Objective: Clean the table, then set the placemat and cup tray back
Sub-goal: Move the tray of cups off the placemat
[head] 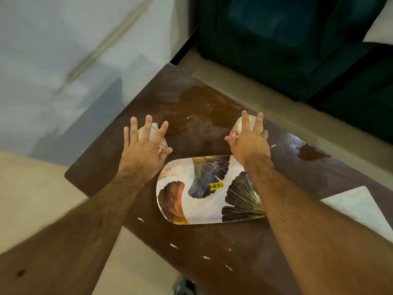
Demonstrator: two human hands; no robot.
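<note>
Two white cups with small red flowers stand on the dark brown table [204, 107], just beyond an oval tray [202, 203] printed with fan-shaped leaves and bearing a yellow price sticker. My left hand [142, 154] covers the left cup [162, 144] from above, fingers spread over its rim and thumb against its side. My right hand [251, 145] grips the right cup [236, 130] the same way. Both cups are mostly hidden under my palms. A pale sheet, possibly the placemat [359, 206], lies at the table's right edge.
A dark liquid spill [310, 153] stains the table to the right of my right hand. Small white scraps [174, 246] dot the near part, and the far corner is dusty. A dark green sofa [297, 43] stands behind the table.
</note>
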